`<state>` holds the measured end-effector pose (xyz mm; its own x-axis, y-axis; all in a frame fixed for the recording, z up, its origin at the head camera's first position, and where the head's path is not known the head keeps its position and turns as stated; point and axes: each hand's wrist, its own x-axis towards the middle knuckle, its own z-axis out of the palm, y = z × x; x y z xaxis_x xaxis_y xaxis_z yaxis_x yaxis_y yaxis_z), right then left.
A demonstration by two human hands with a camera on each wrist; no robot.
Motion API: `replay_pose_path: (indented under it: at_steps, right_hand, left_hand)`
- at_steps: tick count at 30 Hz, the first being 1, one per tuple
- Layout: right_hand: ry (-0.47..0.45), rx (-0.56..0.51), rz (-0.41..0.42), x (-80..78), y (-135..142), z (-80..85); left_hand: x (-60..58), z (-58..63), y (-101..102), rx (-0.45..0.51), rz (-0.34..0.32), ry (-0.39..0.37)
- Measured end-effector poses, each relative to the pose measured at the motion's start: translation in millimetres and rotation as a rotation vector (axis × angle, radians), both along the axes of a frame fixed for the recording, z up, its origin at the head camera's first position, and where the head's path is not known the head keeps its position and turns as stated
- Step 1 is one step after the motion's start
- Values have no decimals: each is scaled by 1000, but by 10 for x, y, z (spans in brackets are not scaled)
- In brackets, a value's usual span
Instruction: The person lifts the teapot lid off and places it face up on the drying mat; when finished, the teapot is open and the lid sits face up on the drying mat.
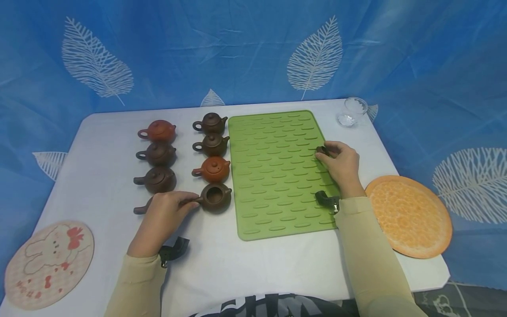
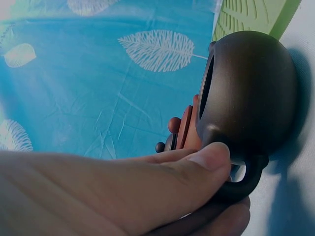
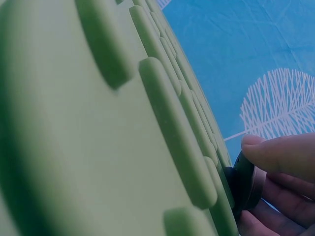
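Note:
My left hand (image 1: 166, 215) grips the side handle of a dark brown teapot (image 1: 222, 205), which stands lidless on the white table by the green mat (image 1: 277, 176). The left wrist view shows the thumb on top of the handle and the teapot's dark opening (image 2: 206, 91). Over the mat's right part, my right hand (image 1: 343, 165) pinches a small dark teapot lid (image 1: 321, 150) between thumb and fingers. In the right wrist view, the lid (image 3: 255, 189) is on edge close to the mat's surface, its knob toward the mat.
Beyond the held teapot stand an orange-red teapot (image 1: 215, 169) and two dark ones, lidded. Another lidded column (image 1: 159, 154) is to the left, its nearest teapot mostly hidden by my left hand. A bunny placemat (image 1: 49, 264), orange round mat (image 1: 412, 215) and clear glass dishes (image 1: 346, 119) lie around.

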<state>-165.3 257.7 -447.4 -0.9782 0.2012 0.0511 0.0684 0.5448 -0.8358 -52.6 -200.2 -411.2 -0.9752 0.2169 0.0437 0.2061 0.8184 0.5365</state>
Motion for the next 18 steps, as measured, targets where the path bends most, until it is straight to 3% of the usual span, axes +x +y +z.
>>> replay_pose_path:
  at_steps: [18]
  right_hand:
    - [4, 8, -29, 25, -43, 87]
  left_hand:
    - [5, 33, 15, -2, 20, -50]
